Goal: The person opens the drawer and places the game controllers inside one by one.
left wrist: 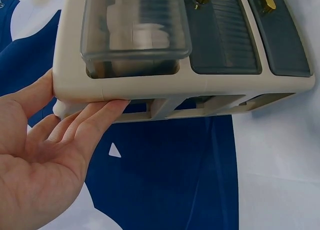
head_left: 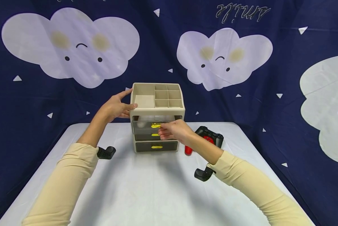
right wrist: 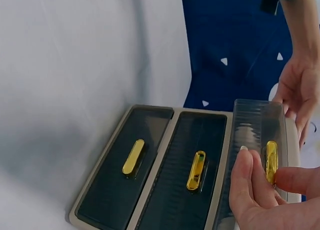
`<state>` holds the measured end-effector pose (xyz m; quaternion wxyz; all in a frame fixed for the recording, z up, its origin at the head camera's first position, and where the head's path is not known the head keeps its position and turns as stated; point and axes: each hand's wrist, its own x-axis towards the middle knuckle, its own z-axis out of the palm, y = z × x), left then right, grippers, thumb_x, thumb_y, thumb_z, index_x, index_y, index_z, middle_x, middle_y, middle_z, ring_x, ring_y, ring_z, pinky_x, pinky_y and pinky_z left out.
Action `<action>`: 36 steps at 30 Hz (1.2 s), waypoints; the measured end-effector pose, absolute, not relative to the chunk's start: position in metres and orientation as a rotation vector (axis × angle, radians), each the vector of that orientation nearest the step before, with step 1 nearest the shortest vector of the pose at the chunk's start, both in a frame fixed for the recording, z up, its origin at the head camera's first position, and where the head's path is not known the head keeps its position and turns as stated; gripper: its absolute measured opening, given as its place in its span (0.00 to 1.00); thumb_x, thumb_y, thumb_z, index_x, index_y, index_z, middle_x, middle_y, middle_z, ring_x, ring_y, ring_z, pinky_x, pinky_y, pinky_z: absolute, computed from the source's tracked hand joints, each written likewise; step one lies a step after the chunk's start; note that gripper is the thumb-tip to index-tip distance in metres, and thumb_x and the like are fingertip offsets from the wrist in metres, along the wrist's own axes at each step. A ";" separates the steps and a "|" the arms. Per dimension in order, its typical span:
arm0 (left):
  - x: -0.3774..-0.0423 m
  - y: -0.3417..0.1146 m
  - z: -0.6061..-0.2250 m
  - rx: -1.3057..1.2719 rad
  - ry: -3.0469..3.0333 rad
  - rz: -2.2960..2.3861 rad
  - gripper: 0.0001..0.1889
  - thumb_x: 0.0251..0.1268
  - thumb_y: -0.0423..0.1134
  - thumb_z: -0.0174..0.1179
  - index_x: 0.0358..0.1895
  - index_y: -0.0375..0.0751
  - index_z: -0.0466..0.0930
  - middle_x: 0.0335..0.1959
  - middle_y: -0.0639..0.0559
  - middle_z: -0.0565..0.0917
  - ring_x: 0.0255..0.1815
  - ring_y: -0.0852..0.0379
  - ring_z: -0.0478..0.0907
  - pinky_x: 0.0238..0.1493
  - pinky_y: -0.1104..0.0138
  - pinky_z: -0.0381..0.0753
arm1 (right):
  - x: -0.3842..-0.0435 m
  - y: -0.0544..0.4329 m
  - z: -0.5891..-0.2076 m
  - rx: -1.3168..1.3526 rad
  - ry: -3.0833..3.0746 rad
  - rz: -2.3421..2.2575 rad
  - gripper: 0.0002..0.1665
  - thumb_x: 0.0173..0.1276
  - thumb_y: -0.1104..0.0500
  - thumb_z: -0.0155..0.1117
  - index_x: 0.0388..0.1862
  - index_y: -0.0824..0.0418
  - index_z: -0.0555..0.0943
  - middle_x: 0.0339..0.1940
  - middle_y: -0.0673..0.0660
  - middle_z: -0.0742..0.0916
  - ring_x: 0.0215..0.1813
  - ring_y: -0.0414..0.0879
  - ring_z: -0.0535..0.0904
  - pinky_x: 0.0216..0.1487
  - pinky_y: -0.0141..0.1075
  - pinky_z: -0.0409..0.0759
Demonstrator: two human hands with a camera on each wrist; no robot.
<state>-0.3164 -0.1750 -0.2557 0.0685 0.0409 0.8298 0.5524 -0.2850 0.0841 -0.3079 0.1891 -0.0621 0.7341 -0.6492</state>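
A cream desktop organizer (head_left: pixel 157 111) with stacked dark translucent drawers stands at the far side of the table. Its top drawer (left wrist: pixel 135 39) is partly pulled out, and something whitish shows through it. My right hand (head_left: pixel 176 130) pinches this drawer's gold handle (right wrist: pixel 271 162) between thumb and fingers. At the organizer's upper left corner, my left hand (head_left: pixel 113 108) rests with fairly straight fingers along the side and the thumb over the top edge. The lower drawers, each with a gold handle (right wrist: pixel 133 157), are closed.
Right of the organizer lies a black and red game controller (head_left: pixel 211 137), partly behind my right forearm. Divided compartments (head_left: pixel 168 94) form the organizer's top. A dark blue cloth with cloud prints (head_left: pixel 157 56) hangs right behind the white table (head_left: pixel 146 188).
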 end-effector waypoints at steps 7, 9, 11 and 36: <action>-0.317 -0.176 -0.255 0.128 2.502 1.659 0.46 0.74 0.38 0.62 0.84 0.62 0.41 0.66 0.32 0.76 0.48 0.46 0.88 0.59 0.50 0.84 | -0.297 0.080 -0.308 -0.172 2.101 -1.834 0.18 0.78 0.61 0.59 0.51 0.77 0.83 0.34 0.59 0.90 0.38 0.49 0.89 0.45 0.36 0.89; -0.317 -0.177 -0.255 0.130 2.504 1.657 0.46 0.74 0.38 0.62 0.84 0.63 0.41 0.65 0.32 0.76 0.47 0.46 0.88 0.59 0.50 0.84 | -0.300 0.078 -0.307 -0.168 2.114 -1.832 0.18 0.78 0.60 0.59 0.51 0.77 0.83 0.34 0.59 0.90 0.38 0.49 0.89 0.46 0.36 0.89; -0.317 -0.177 -0.255 0.132 2.502 1.662 0.46 0.74 0.38 0.62 0.84 0.63 0.41 0.65 0.31 0.77 0.45 0.48 0.88 0.59 0.50 0.84 | -0.303 0.077 -0.307 -0.160 2.120 -1.836 0.18 0.78 0.60 0.59 0.51 0.77 0.84 0.34 0.58 0.90 0.37 0.48 0.88 0.46 0.36 0.89; -0.318 -0.178 -0.255 0.139 2.457 1.691 0.47 0.73 0.36 0.62 0.84 0.62 0.40 0.63 0.29 0.77 0.44 0.48 0.88 0.62 0.47 0.81 | -0.305 0.084 -0.304 -0.129 2.091 -1.752 0.18 0.78 0.61 0.59 0.54 0.76 0.82 0.43 0.64 0.90 0.49 0.56 0.88 0.52 0.39 0.88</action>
